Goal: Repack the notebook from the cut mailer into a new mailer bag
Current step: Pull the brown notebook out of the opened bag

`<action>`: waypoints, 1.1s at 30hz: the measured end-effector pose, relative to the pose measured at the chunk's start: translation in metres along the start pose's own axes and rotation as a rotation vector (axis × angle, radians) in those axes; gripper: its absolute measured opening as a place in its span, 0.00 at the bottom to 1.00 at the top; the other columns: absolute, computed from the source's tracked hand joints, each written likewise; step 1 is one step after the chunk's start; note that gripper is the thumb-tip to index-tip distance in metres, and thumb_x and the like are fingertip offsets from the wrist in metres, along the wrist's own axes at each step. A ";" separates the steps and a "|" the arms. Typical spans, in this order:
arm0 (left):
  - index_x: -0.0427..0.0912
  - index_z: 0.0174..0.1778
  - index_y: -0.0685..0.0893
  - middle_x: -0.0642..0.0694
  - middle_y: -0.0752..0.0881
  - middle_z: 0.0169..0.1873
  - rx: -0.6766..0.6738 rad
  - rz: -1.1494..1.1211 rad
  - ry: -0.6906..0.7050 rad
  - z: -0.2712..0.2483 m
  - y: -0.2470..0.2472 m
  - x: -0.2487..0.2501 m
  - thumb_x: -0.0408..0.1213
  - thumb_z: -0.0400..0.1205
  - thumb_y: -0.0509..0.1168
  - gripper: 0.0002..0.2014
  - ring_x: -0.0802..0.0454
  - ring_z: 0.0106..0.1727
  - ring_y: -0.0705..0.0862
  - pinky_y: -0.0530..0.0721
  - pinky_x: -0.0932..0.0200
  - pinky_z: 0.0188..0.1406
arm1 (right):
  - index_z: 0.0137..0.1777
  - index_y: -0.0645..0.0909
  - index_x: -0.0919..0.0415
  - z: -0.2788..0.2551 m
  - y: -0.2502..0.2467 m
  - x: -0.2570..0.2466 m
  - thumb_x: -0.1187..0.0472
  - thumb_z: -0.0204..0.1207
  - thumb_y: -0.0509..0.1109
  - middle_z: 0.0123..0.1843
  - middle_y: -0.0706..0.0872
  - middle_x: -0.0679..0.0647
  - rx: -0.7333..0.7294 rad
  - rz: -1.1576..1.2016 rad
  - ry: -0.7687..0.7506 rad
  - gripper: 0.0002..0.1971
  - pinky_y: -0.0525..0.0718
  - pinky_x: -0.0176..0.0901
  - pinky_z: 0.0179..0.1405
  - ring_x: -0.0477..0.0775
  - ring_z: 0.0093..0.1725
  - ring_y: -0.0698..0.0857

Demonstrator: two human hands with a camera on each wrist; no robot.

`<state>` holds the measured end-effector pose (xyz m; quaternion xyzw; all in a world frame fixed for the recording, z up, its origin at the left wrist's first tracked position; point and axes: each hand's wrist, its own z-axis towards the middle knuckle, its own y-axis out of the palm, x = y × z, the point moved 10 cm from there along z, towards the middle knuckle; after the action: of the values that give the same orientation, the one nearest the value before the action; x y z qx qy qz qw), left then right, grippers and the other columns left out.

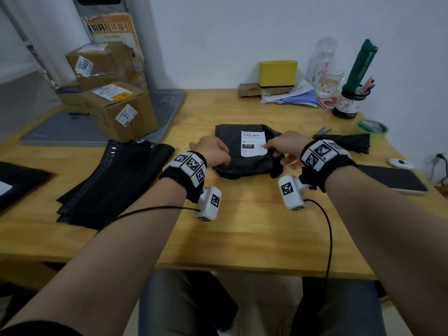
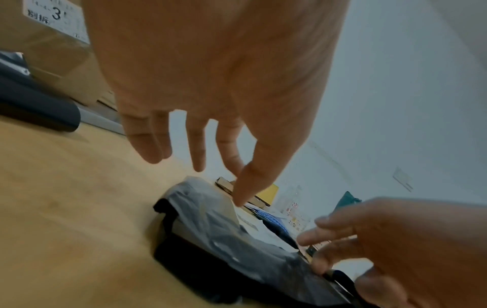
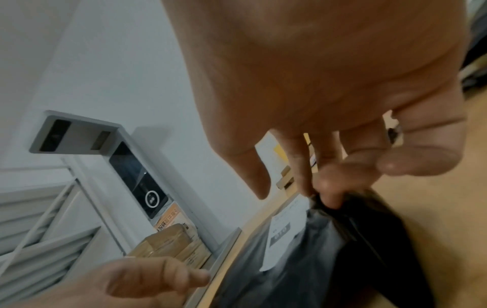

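Early stage, by my reading: the cut mailer (image 1: 244, 151), black with a white label, lies flat at frame centre on the surface (image 1: 242, 226), notebook apparently not out yet. Right hand (image 1: 283, 146) has a pinch grip on the mailer's right edge. Left hand (image 1: 213, 149) hovers at its left edge, fingers relaxed, holding nothing. Stack of new mailer bags (image 1: 114, 180) lies untouched at left. The notebook itself is hidden; the cut opening is hard to make out.
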<state>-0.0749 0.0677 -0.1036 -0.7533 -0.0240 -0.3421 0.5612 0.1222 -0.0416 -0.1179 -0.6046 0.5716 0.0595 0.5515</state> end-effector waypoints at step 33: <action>0.45 0.50 0.87 0.48 0.83 0.41 0.098 -0.432 -0.083 0.051 0.003 -0.019 0.31 0.79 0.66 0.08 0.48 0.46 0.80 0.78 0.58 0.48 | 0.51 0.89 0.69 0.014 0.008 -0.018 0.68 0.84 0.64 0.45 0.94 0.56 -0.140 -0.120 -0.019 0.11 0.74 0.40 0.25 0.51 0.22 0.69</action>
<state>-0.0632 0.1170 -0.1233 -0.7158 -0.2248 -0.4214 0.5094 0.1183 -0.0178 -0.1156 -0.6742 0.5234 0.0718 0.5161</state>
